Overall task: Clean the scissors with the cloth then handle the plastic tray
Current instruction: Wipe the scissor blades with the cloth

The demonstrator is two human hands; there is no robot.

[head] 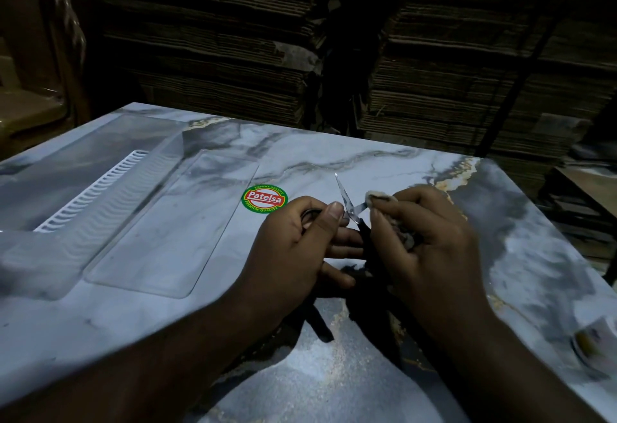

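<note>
Both forearms come in from the bottom edge, meeting over a marble-print counter (367,169). Left hand (300,242) has its fingers curled round the dark handle end of the scissors (347,204), thumb pressed up near the pivot. Blades are splayed open, one pointing up and away, the other angled toward the right hand (430,239). That one is pinching a whitish cloth (377,196) right on the tip of the second blade, with the rest of the cloth bunched in the palm. Clear plastic tray (140,219) sits flat on the counter off to the left, well apart from both hands, with a white ribbed strip along its far-left side. Round red and green Patelsa sticker (264,198) sits between the tray and the left hand. Stacks of flattened cardboard (467,72) behind, pretty dark back there.
</note>
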